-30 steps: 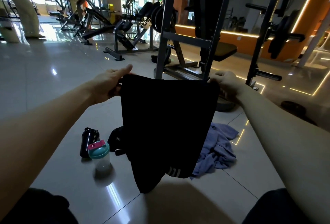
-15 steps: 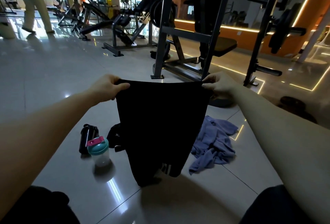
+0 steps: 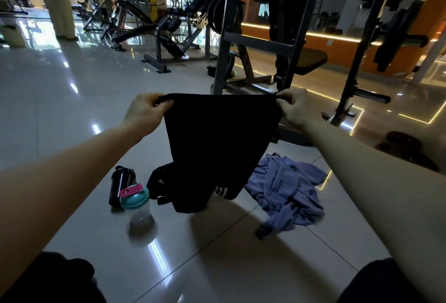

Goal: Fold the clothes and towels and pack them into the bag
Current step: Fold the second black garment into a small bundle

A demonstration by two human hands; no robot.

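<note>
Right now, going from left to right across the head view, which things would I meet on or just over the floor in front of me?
In order: black bottle → teal-lid shaker → black shorts → blue cloth.

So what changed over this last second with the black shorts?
The left hand closed its raised thumb onto a top corner of the black shorts; the right hand kept pinching the other. The lower end swung away. The black bottle, shaker and blue towel stayed put.
</note>
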